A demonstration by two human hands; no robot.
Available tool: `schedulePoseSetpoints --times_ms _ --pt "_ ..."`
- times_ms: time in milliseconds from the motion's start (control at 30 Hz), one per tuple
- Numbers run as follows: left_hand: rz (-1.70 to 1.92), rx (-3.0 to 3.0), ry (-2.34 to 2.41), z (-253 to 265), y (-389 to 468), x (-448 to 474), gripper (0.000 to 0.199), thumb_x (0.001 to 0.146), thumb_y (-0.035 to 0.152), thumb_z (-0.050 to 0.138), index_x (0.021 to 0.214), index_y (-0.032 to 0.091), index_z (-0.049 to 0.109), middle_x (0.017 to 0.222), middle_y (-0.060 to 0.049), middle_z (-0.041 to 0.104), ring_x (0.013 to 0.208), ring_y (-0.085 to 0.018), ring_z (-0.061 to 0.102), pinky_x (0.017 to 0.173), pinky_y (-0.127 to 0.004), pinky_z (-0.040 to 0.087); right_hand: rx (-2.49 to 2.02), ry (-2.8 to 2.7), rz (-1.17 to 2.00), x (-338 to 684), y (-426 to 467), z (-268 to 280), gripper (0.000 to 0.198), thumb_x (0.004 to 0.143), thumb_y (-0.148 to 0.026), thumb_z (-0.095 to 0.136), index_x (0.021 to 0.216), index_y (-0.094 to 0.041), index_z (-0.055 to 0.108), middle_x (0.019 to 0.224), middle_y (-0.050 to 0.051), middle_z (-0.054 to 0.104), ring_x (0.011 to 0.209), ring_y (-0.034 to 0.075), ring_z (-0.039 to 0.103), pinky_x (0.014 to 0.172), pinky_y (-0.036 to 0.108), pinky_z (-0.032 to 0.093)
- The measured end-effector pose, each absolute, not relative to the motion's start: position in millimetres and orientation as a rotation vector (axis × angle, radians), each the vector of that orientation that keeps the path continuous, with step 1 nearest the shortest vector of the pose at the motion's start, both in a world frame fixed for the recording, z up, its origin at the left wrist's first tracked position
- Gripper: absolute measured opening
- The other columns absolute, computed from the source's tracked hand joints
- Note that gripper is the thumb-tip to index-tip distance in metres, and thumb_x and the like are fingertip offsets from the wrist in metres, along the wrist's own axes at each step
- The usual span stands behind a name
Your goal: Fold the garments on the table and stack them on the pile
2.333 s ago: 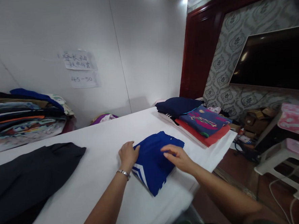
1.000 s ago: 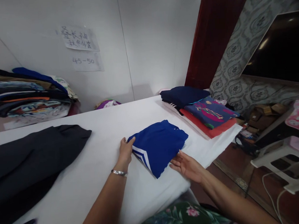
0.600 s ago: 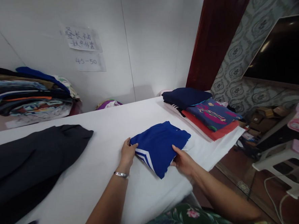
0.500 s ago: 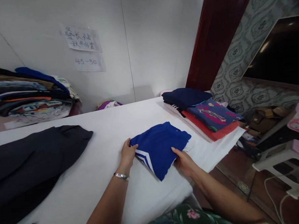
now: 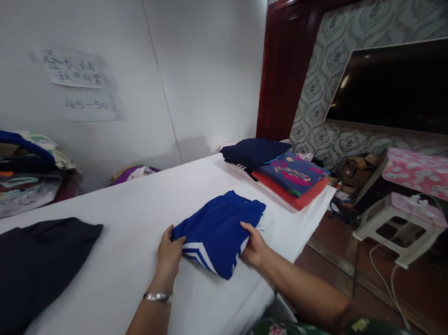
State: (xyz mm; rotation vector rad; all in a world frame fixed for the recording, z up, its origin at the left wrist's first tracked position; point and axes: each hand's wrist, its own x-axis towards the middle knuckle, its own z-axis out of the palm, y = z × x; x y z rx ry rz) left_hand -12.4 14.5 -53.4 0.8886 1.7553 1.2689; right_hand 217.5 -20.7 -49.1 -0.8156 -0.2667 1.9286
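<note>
A folded blue garment (image 5: 216, 228) with white stripes at its near left side is held between my two hands over the white-covered table. My left hand (image 5: 169, 251) grips its left edge, thumb on top and fingers partly hidden beneath. On the right edge my right hand (image 5: 254, 242) pinches the cloth, the thumb lying on top and the other fingers out of sight under it. Beyond the right hand is a stack of folded clothes, with a dark navy garment (image 5: 255, 151) and a patterned purple-blue garment (image 5: 294, 172) on top.
A dark garment (image 5: 37, 275) lies spread on the left of the white table (image 5: 135, 213). Past the far edge, a clothes pile (image 5: 15, 170) stands at left. Right of the table are a plastic stool (image 5: 398, 222), cables and boxes; a television (image 5: 397, 91) hangs on the wall.
My view has swung to the right, so the table and clothes appear further left. Both hands keep hold of the blue garment, which looks slightly tilted compared with before.
</note>
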Motion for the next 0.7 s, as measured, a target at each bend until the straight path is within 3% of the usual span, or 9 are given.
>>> schedulePoseSetpoints --times_ms 300,433,500,567,700 --pt "1.273 0.914 1.738 -55 15 -16 0.07 0.074 0.014 0.056 0.143 0.017 0.04 0.144 -0.012 0.048 0.129 -0.026 0.049 0.107 -0.036 0.042 -0.765 -0.21 2.031 218 -9 -43 0.022 0.073 -0.031 0.052 0.084 -0.015 0.061 0.068 0.007 0.069 0.076 0.024 0.069 0.075 0.038 0.055" --pt "1.286 0.89 1.704 -54 16 -18 0.071 0.075 0.013 0.055 0.144 0.018 0.038 0.149 -0.01 0.042 0.134 -0.025 0.043 0.11 -0.036 0.038 -0.705 -0.19 2.048 219 -8 -39 0.023 0.073 -0.031 0.05 0.083 -0.014 0.061 0.066 0.007 0.068 0.076 0.025 0.069 0.075 0.038 0.055" --pt "1.277 0.857 1.675 -51 15 -18 0.07 0.076 0.015 0.055 0.144 0.018 0.038 0.151 -0.009 0.039 0.134 -0.025 0.042 0.107 -0.034 0.042 -0.654 -0.207 2.046 221 -8 -35 0.022 0.073 -0.03 0.049 0.082 -0.015 0.061 0.067 0.007 0.068 0.075 0.024 0.068 0.076 0.038 0.055" --pt "1.276 0.78 1.626 -47 15 -18 0.067 0.077 0.016 0.054 0.142 0.02 0.041 0.149 -0.007 0.043 0.13 -0.026 0.048 0.099 -0.034 0.05 -0.614 -0.238 2.034 223 -8 -31 0.023 0.074 -0.029 0.049 0.084 -0.014 0.063 0.069 0.007 0.069 0.074 0.023 0.068 0.077 0.037 0.054" --pt "1.283 0.61 1.492 -40 14 -16 0.046 0.085 0.029 0.052 0.131 0.026 0.053 0.128 -0.003 0.064 0.116 -0.026 0.06 0.085 -0.036 0.057 -0.594 -0.353 2.022 226 -3 -18 0.028 0.075 -0.03 0.046 0.087 -0.013 0.065 0.07 0.008 0.069 0.077 0.023 0.068 0.078 0.037 0.055"
